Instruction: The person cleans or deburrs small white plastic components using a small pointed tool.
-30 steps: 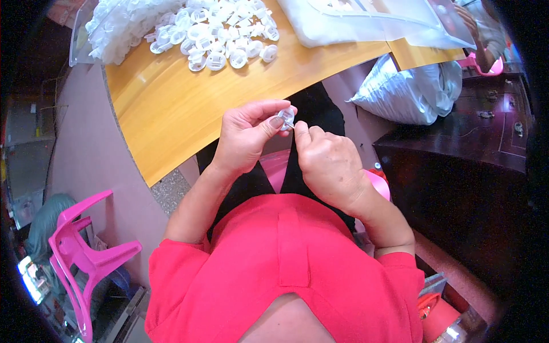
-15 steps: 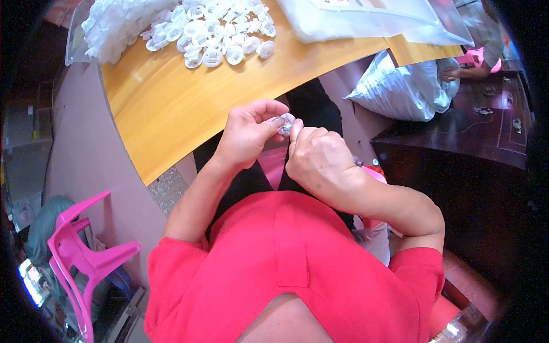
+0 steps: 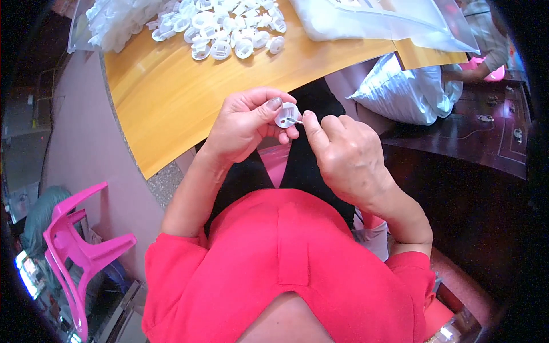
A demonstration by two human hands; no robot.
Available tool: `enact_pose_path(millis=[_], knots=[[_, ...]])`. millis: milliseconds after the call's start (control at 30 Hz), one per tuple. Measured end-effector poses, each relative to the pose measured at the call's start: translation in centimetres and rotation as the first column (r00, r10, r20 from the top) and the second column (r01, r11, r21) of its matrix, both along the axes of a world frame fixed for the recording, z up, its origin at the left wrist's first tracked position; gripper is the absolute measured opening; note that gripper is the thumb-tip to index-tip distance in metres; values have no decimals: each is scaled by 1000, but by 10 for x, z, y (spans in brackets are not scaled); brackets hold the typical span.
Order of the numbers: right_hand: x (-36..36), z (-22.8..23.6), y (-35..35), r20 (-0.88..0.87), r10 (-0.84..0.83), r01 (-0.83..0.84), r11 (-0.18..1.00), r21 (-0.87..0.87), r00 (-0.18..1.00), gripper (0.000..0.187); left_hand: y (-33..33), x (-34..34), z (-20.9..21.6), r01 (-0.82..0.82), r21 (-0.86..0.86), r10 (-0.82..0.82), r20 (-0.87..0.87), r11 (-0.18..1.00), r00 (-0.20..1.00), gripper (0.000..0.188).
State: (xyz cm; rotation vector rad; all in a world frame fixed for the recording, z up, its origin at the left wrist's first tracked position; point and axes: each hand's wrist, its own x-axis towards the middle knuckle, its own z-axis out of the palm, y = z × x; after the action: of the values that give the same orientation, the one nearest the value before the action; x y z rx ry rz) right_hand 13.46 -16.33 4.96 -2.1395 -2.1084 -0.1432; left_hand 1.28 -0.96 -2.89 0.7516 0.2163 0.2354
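Above my lap, my left hand pinches a small round white plastic part between thumb and fingers, its slotted face turned up. My right hand is closed on a thin metal tool. Its shaft sticks out past my fingertips and its tip touches the face of the plastic part. My fingers cover the tool's handle, so its exact kind cannot be made out. On the wooden table beyond lies a loose pile of similar white parts.
A clear bag of white pieces stands at the far left, and a translucent plastic container at the far right. A full white sack leans beside a dark red surface, near another person's arm. A pink chair is at left.
The plastic part now shows its face between my left fingers. My right hand has drawn back to the right, and the metal tool's shaft has come into view.
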Motion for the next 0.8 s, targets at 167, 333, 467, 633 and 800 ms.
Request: enact_pose_path(millis=[167, 333, 467, 633, 800], knots=[[-1, -1, 1, 6, 5, -5, 1000, -3, 1000, 38, 0, -1, 0, 6, 3, -6, -12, 1000, 1000, 24], [-1, -2, 1, 45, 25, -24, 999, -26, 999, 38, -1, -1, 0, 11, 12, -10, -35, 1000, 999, 24], [-1, -2, 2, 135, 77, -73, 997, -29, 988, 39, -1, -2, 1, 27, 4, -27, -45, 1000, 999, 25], [-1, -2, 5, 183, 98, -81, 992, -101, 978, 40, -4, -1, 1, 0, 59, 6, -89, 998, 996, 24], [8, 8, 10, -62, 114, -125, 965, -232, 992, 21, -8, 0, 1, -21, 146, 37, -104, 989, 994, 23]])
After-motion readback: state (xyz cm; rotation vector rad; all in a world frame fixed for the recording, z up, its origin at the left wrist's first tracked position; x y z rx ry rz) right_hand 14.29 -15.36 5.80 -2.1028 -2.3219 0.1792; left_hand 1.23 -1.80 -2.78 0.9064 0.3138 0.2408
